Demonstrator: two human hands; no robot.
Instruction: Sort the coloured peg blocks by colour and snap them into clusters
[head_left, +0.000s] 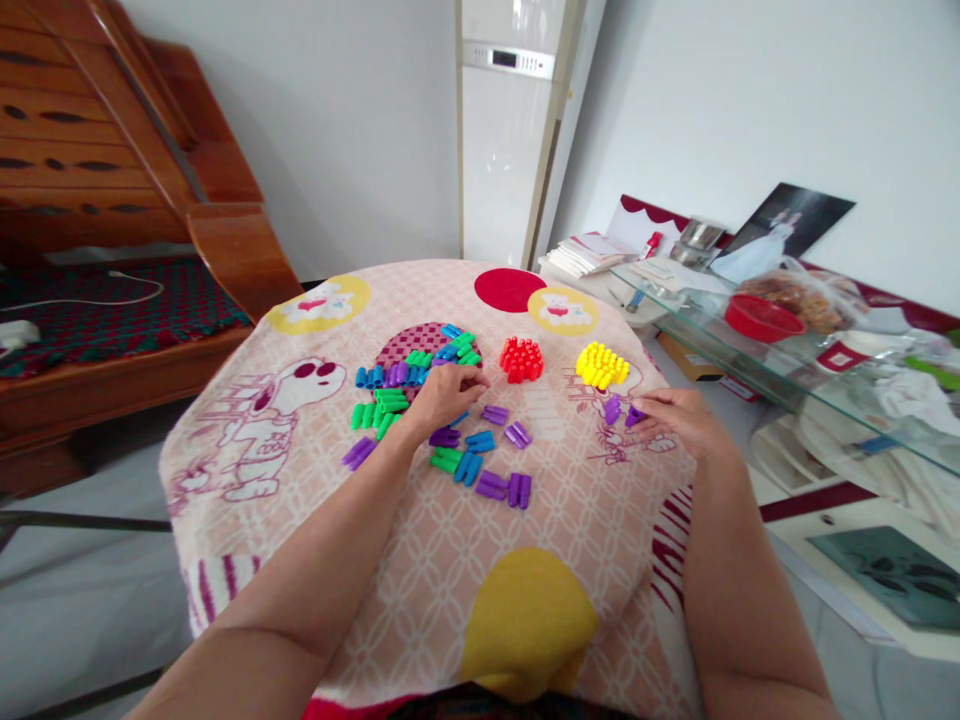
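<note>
Small plastic blocks shaped like joined, round-tipped tubes lie on the cloth-covered table. My left hand (448,395) hovers at the mixed pile of green blocks (390,400), blue blocks (480,441) and purple blocks (492,485). Its fingers are curled together, and whatever is between them is hidden. At the right, my right hand (686,420) pinches a purple block (635,415) between thumb and fingers. Just left of it another purple block (612,410) rests on the cloth. Beyond are a tight cluster of red blocks (521,360) and one of yellow blocks (602,365).
The patterned tablecloth (420,600) covers a round table. On the right, a glass shelf (847,400) bears a red bowl (763,316), papers (592,252) and a bagged item. A wooden bench (150,330) stands at the left, a tall white cabinet-like unit (502,150) behind.
</note>
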